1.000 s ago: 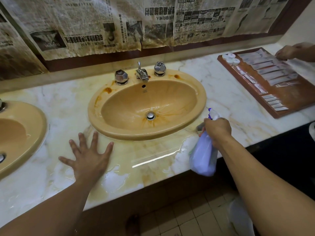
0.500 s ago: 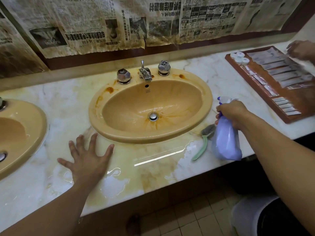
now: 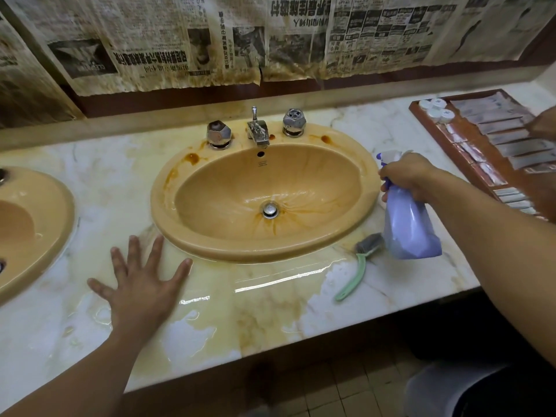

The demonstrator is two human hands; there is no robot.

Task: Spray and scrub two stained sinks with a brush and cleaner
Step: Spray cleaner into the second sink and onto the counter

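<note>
A tan oval sink with brown rust stains sits in the marble counter, under a chrome tap. My right hand grips the neck of a pale purple spray bottle, held just off the sink's right rim with its nozzle toward the basin. A green-handled brush lies on the counter below the bottle. My left hand rests flat, fingers spread, on the wet counter in front of the sink. A second tan sink shows at the left edge.
A brown tray of sachets and small white caps lies at the right, with another person's hand over it. Stained newspaper covers the wall behind. Tiled floor shows below the counter edge.
My right hand has carried the spray bottle up from below the counter edge to beside the sink's right rim, uncovering the brush. My left hand has stayed flat on the counter.
</note>
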